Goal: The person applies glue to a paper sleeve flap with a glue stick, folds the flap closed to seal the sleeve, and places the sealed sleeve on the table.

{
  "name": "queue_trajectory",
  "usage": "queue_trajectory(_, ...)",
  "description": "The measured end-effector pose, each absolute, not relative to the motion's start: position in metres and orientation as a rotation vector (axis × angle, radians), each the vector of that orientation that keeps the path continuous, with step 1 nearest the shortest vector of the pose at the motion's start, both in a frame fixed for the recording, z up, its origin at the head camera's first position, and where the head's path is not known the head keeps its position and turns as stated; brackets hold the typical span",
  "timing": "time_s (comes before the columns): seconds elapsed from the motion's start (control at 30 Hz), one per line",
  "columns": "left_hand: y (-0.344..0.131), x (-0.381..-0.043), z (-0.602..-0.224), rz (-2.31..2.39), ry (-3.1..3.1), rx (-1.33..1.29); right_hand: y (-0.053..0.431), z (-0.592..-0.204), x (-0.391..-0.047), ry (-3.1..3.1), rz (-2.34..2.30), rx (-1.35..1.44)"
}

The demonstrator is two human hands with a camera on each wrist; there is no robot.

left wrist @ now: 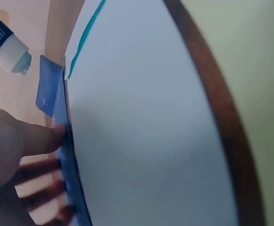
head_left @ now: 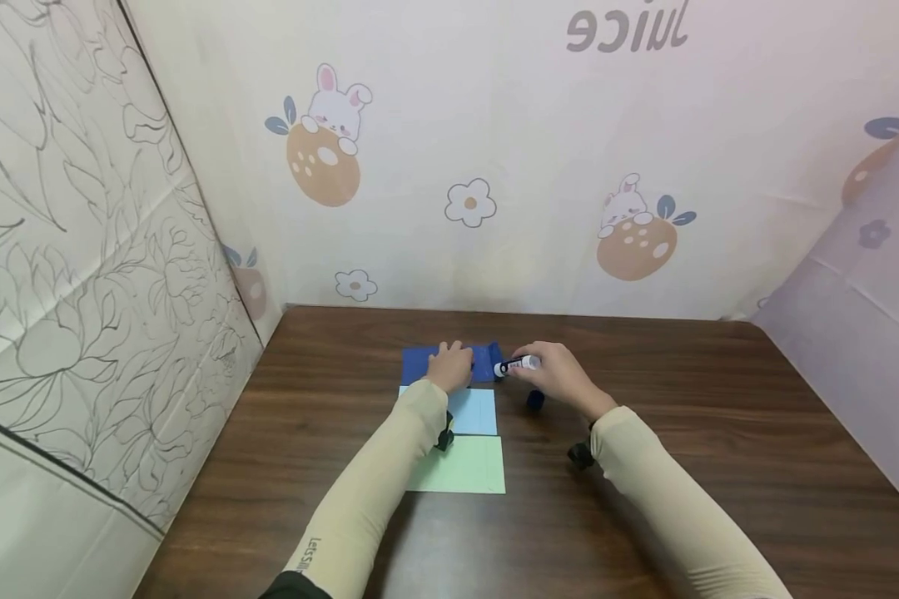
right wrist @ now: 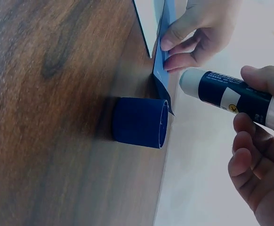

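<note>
A dark blue sheet of paper (head_left: 415,366) lies at the top of a column of sheets, its right end bent upward. My left hand (head_left: 452,368) rests on that sheet; the left wrist view has its fingertips (left wrist: 59,133) against the blue paper (left wrist: 49,87). To the right, my right hand (head_left: 558,373) grips an uncapped glue stick (right wrist: 221,92) between thumb and fingers. Its whitish tip points left, toward the sheet's bent end. A dark blue cap (right wrist: 138,122) stands on the table below the glue stick.
Below the dark blue sheet lie a light blue sheet (head_left: 478,412) and a pale green sheet (head_left: 468,466), under the left forearm in part. The brown wooden table (head_left: 682,466) meets a patterned wall covering (head_left: 419,249) at the back and sides.
</note>
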State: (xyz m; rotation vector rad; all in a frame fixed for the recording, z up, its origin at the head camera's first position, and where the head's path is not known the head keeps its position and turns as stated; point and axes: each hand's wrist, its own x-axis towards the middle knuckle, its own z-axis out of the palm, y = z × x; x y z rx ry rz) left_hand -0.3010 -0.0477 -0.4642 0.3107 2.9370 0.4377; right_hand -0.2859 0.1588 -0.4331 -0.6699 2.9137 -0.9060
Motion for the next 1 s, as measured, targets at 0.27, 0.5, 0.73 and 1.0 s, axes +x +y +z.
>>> queue_trajectory(0.27,-0.046,-0.309,-0.472,0.37,2.982,0.433,0.161,-0.429,-0.286,2.9,-0.946,-0.622)
queue_trajectory(0.5,-0.046,-0.302,-0.469,0.371,2.985,0.432,0.164,-0.431,-0.288,2.891,-0.983,-0.592)
queue_trajectory(0.73,-0.043,-0.303,-0.47,0.398,2.977,0.438,0.17,-0.43,-0.29,2.901,-1.012,-0.562)
queue_trajectory(1.0,-0.036,-0.305,-0.473,0.317,2.95,0.469,0.179,-0.429,-0.287,2.93,-1.027,-0.536)
